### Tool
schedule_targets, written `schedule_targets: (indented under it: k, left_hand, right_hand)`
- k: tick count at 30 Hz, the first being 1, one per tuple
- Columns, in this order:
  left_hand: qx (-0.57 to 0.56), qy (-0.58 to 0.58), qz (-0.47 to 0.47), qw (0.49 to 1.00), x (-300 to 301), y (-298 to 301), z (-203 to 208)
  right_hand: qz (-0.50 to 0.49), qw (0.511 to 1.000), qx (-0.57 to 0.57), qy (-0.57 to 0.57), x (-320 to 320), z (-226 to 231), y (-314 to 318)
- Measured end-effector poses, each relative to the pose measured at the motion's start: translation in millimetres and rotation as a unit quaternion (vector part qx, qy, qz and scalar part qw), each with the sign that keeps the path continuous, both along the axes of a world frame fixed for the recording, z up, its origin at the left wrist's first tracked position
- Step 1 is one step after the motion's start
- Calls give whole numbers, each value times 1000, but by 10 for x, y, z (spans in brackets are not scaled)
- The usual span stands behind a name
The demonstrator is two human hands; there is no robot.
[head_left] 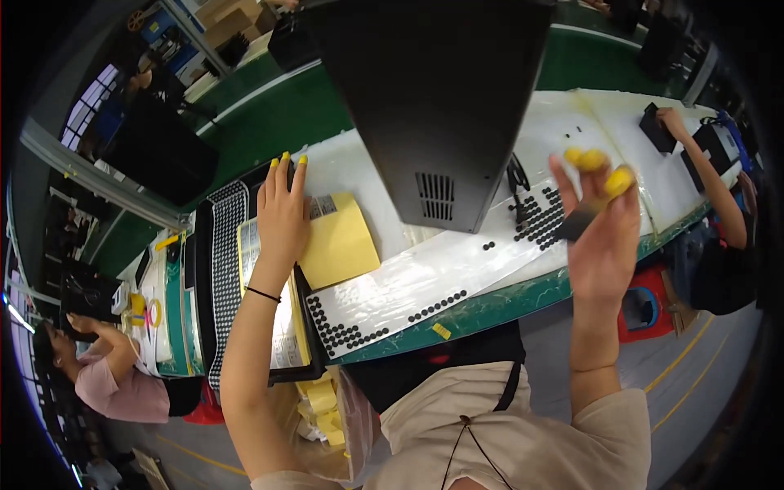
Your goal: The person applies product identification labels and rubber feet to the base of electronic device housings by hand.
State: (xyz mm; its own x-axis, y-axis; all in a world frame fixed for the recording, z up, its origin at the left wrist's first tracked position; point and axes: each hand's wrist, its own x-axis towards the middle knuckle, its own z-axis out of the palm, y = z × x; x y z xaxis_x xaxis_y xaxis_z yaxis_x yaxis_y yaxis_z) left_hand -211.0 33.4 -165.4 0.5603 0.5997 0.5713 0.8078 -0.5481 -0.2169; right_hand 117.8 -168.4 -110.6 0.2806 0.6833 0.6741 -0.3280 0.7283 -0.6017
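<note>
My left hand [282, 214] lies over the black tray at the left, fingers stretched out with yellow finger covers on several tips. Beneath and beside it is a yellow backing sheet [347, 245], with printed labels along its upper part. My right hand [602, 237] is raised, palm up, over the right part of the table, smeared by motion. Yellow covers show on its bent fingertips. A small dark patch [578, 223] shows against its palm; whether it is held is unclear. A tall black metal case [441, 106] with a slotted vent stands between my hands, touched by neither.
Rows of small round black pads [539, 219] dot white sheets on the table. A black cable [518, 184] lies beside the case. The black tray [304, 282] holds a patterned strip. A co-worker's hand [671, 124] handles a black part at the right; another person sits at left.
</note>
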Motion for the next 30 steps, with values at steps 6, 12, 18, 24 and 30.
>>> schedule_targets:
  k: [6, 12, 18, 24, 30]
  left_hand:
    - [-109, -364, -248, 891, 731, 223, 1083]
    - [-297, -583, -416, 632, 1276, -60, 2021]
    - [-414, -598, -422, 542, 1391, -206, 2050]
    - [-341, -616, -417, 575, 1422, -574, 1999]
    - [-240, -613, -409, 631, 1271, -871, 1882]
  right_hand:
    - [89, 982, 155, 64, 230, 991, 457]
    - [-11, 998, 68, -1, -237, 1690, 1042]
    - [-69, 996, 42, -35, -138, 1732, 1351]
    - [-83, 978, 59, -184, 345, 1574, 1808]
    - [-49, 961, 75, -260, 39, 1818, 1266]
